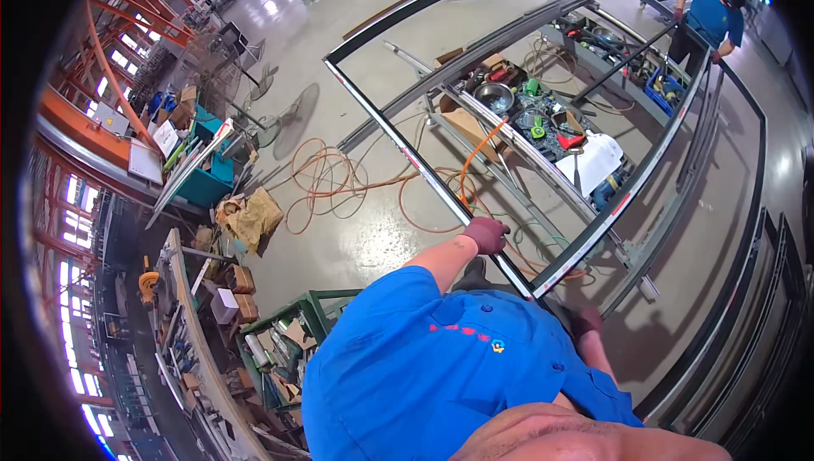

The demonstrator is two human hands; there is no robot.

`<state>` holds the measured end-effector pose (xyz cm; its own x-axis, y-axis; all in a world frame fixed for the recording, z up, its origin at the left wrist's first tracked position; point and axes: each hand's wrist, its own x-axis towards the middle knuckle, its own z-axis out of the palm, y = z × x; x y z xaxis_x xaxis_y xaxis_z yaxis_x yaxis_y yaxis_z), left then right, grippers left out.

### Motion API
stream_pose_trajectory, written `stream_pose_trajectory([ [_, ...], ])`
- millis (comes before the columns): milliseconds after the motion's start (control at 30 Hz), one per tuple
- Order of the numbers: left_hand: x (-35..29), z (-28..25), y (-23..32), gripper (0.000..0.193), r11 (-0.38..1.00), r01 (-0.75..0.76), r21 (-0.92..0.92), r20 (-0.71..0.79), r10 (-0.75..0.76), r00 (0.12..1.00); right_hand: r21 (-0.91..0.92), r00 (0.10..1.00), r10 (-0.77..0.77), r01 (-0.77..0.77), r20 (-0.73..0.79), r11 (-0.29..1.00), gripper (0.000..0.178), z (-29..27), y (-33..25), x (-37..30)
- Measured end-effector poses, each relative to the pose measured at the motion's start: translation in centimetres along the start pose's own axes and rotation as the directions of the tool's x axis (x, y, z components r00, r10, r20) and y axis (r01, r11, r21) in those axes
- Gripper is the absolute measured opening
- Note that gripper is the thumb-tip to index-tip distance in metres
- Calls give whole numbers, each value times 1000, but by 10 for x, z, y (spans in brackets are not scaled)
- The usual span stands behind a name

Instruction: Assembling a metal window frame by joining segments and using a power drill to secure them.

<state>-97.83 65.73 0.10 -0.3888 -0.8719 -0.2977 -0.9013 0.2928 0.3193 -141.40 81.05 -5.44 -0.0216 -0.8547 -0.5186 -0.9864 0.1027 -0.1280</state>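
A large black metal frame, with a bar across its middle, extends from my body toward the far side. Its near edge carries a light strip with red marks. My left hand, in a maroon glove, is closed around this near edge. Farther right, past the corner where the middle bar meets the edge, my gloved right hand is at the same edge. It looks closed on it, though its fingers are partly hidden. A co-worker in blue holds the frame's far side with gloved hands.
Under the frame, a metal stand and a work cart with tools occupy the floor. An orange hose lies coiled at left, near a fan. A green bin stands close on my left; more black frames lean at right.
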Motion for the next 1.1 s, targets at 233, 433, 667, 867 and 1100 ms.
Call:
stream_pose_trajectory([
  [233, -2, -3, -13, 65, 993, -52, -111, 54, 58, 997, 355, 926, 255, -147, -280, 923, 53, -156, -9, 21],
  [433, 1, -54, -21, 111, 796, -393, -461, -108, 389, 915, -57, 999, -38, 38, 1, 998, 65, -224, -188, 21],
  [667, 26, -144, -88, 71, 874, -447, -190, -44, 447, 893, -126, 979, -151, 168, 135, 978, 60, -247, -338, 85],
  [867, 76, -190, -270, 46, 892, -446, 73, -247, 450, 858, 0, 995, -76, 77, 58, 997, 64, -266, -282, 90],
  [1100, 125, -245, -380, 80, 978, -168, 125, -463, 207, 862, 285, 993, 104, -84, -55, 955, 48, -300, -298, 83],
])
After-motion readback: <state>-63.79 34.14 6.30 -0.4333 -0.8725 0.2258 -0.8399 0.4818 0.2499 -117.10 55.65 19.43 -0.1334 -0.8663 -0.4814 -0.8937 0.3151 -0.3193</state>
